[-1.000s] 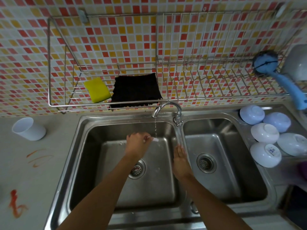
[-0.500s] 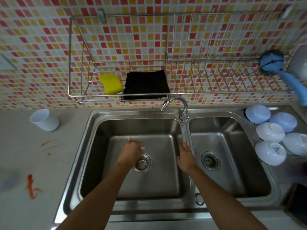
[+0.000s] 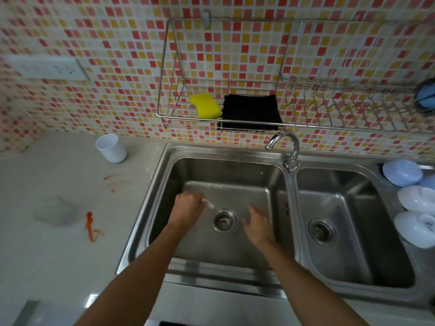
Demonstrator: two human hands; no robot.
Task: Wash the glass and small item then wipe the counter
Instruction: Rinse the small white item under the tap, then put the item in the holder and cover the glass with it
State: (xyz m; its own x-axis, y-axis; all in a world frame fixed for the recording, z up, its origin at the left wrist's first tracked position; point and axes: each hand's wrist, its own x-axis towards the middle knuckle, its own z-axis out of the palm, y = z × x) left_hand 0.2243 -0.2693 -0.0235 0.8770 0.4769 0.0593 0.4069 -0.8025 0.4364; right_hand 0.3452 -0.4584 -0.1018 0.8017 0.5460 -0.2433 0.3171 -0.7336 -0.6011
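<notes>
Since the earlier frame we see our right hand off the divider and now inside the left basin, while the view has swung left to show more counter. That counter carries red smears and a wet patch. Our double steel sink sits below a wire rack holding a black cloth and yellow sponge. White bowls lie upturned at the right. A white cup stands near the wall. Our left hand pinches a small white item with curled fingers, beside the drain. Right fingers are loosely spread, holding nothing.
</notes>
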